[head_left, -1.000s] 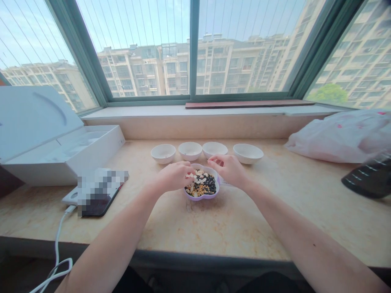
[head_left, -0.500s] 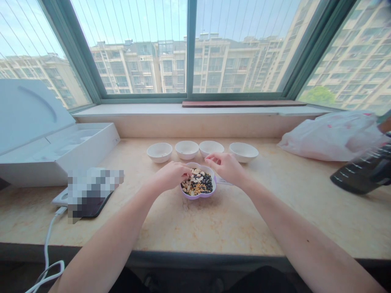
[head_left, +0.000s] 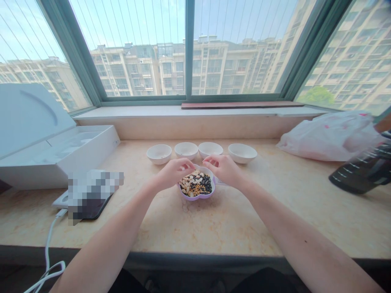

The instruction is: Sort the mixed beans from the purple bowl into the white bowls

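Above the counter [head_left: 210,232], half-curled hands [head_left: 173,173] [head_left: 225,170] partly hide the bowl [head_left: 192,198], their hold unclear.

Single view from my head, facing forward and down: left hand [head_left: 174,173] and right hand [head_left: 225,169] near, mid-frame; counter [head_left: 207,230] beneath, window [head_left: 189,53] beyond.

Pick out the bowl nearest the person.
The purple bowl, holding mixed beans and nuts; the four white bowls stand in a row behind it, farther from the person.
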`<state>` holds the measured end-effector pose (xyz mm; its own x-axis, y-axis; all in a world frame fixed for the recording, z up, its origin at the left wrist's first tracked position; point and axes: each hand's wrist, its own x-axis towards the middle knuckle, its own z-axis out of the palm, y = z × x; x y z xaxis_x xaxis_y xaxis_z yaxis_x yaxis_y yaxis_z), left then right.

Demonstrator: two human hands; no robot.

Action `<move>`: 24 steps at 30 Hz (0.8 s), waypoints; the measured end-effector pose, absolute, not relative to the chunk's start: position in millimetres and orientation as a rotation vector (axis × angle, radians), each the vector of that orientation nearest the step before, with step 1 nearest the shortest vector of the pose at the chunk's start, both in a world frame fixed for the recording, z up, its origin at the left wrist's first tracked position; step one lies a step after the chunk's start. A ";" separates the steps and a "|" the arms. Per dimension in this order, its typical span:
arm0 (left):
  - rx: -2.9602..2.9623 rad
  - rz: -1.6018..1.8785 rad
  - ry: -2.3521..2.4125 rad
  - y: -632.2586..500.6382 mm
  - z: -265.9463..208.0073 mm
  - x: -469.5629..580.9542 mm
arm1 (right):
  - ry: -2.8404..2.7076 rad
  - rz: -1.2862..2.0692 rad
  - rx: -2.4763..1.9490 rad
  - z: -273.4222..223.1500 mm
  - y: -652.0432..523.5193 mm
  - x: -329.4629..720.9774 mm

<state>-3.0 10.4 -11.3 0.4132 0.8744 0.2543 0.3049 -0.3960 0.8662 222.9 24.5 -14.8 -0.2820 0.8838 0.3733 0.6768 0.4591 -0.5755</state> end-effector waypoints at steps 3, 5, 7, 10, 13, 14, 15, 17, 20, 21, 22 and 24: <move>1.606 0.949 0.898 7.5 -7.2 1.2 | -2.053 0.413 -1.291 -15.2 25.4 223.6; 1.493 0.985 0.835 6.6 -6.4 4.6 | -2.060 0.404 -1.288 -15.5 25.4 223.5; 1.521 1.035 0.889 6.4 -8.4 8.3 | -2.064 0.394 -1.282 -15.7 23.7 221.9; 1.746 1.183 1.156 6.9 -14.7 13.5 | -2.055 0.362 -1.283 -16.4 17.8 215.5; 2.002 1.317 1.250 5.2 -18.3 16.0 | -2.032 0.277 -1.308 -19.3 12.2 207.4; 2.084 1.333 1.218 3.4 -18.1 16.3 | -2.026 0.251 -1.309 -20.8 11.3 205.4; 2.165 1.326 1.157 0.7 -17.0 16.6 | -2.023 0.233 -1.305 -22.3 10.9 204.0; 2.336 1.187 0.967 -7.6 -13.1 18.1 | -2.027 0.216 -1.290 -24.6 11.4 203.2; 2.517 0.686 0.692 -26.1 -4.0 24.1 | -2.015 0.211 -1.282 -23.9 12.6 205.5; 2.527 0.510 0.619 -32.6 -0.5 26.7 | -2.008 0.209 -1.279 -22.5 12.7 206.4; 2.522 0.376 0.574 -38.6 2.9 29.2 | -2.002 0.209 -1.274 -20.8 12.5 207.2; 2.517 0.166 0.583 -48.0 9.0 32.9 | -2.000 0.217 -1.257 -16.9 11.2 208.1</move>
